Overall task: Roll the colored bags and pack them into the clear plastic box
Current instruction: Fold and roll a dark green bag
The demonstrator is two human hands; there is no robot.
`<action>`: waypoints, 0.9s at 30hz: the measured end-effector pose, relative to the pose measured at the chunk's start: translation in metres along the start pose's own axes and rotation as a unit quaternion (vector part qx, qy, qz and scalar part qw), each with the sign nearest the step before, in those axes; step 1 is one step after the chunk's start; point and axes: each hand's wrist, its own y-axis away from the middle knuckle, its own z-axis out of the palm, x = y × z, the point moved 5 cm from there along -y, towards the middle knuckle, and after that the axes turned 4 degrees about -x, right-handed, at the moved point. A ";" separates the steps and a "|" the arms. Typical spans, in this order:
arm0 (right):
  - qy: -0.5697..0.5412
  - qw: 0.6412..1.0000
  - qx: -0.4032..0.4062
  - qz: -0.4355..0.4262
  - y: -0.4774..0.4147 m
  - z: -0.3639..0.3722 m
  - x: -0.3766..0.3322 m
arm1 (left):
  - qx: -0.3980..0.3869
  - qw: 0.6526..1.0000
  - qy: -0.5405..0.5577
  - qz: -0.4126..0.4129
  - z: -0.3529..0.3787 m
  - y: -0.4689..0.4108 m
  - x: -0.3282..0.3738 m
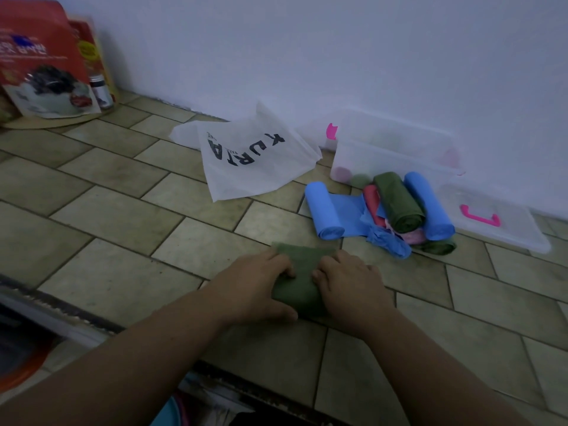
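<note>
Gripping the green bag (302,273) from both sides, the left hand (258,281) and the right hand (347,282) are curling their fingers onto it, holding it partly rolled on the tiled counter (129,216). Just beyond, a pile of rolled bags (399,207) in blue, green, red and pink is lying near the clear plastic box (390,155), which is standing open against the wall with faint pink and green rolls showing through its side. Its lid (507,229), with a pink handle, is resting to the right. A white printed bag (252,161) is lying to the box's left, and a red packet (43,63) is leaning at far left.
</note>
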 end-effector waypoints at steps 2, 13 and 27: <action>-0.020 0.999 0.030 -0.028 0.005 -0.006 -0.004 | -0.003 1.000 -0.016 -0.010 0.002 -0.002 0.000; -0.017 0.999 0.004 -0.042 0.024 -0.008 -0.006 | 0.034 0.998 -0.039 0.029 -0.002 0.000 -0.001; 0.106 0.986 -0.033 -0.125 0.023 -0.011 -0.005 | -0.094 0.994 0.051 0.029 0.003 -0.018 -0.014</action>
